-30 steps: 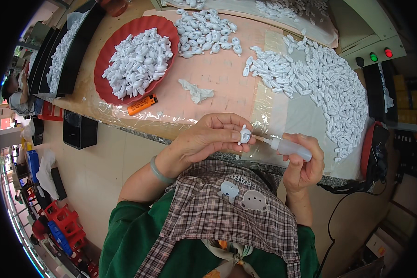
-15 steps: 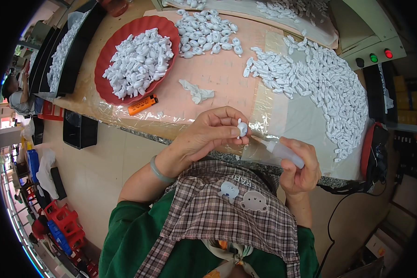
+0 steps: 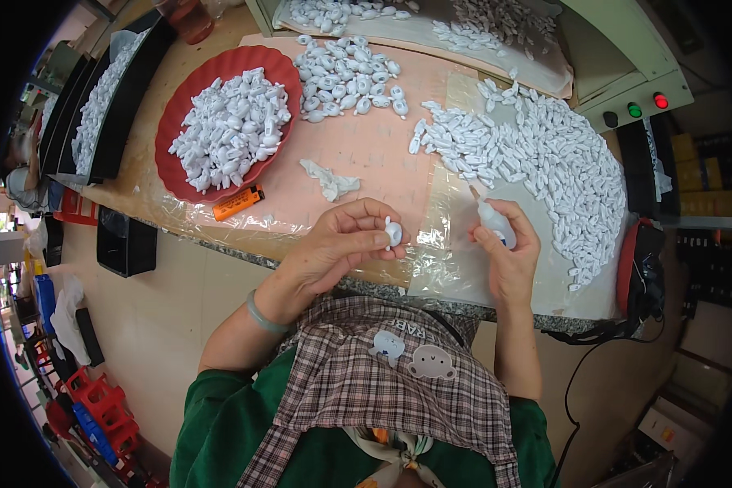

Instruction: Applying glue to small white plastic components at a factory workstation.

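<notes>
Nearest me is my brown-and-black checked cloth apron (image 3: 382, 382), with two pale cartoon animal heads and some light lettering, partly lost in a fold, on its bib. My left hand (image 3: 350, 242) pinches a small white plastic piece (image 3: 394, 233), rounded with little nubs, between thumb and fingers over the table's front edge. Its long axis runs roughly away from me, one nub on the far side and one on the near side.

In my right hand (image 3: 508, 252) I grip a translucent white squeeze bottle (image 3: 494, 224), well apart from the piece. Its thin nozzle points away and slightly left, the long axis slanting back toward my palm; a small blue mark on it is too small to read.

Beyond my hands, a pink sheet (image 3: 390, 167) under clear, shiny film covers part of the table. On it lie a crumpled white tissue (image 3: 330, 180) and an orange block with a black end (image 3: 237, 203), beside a scalloped red plastic bowl (image 3: 167, 134) heaped with white pieces. Rounded white pieces (image 3: 350, 81) lie past these; slim white ones (image 3: 545, 163) spread to the right. Farther off stand a pale green metal housing with black, green and red buttons (image 3: 642, 106) and, at far left, another person (image 3: 26, 167).
</notes>
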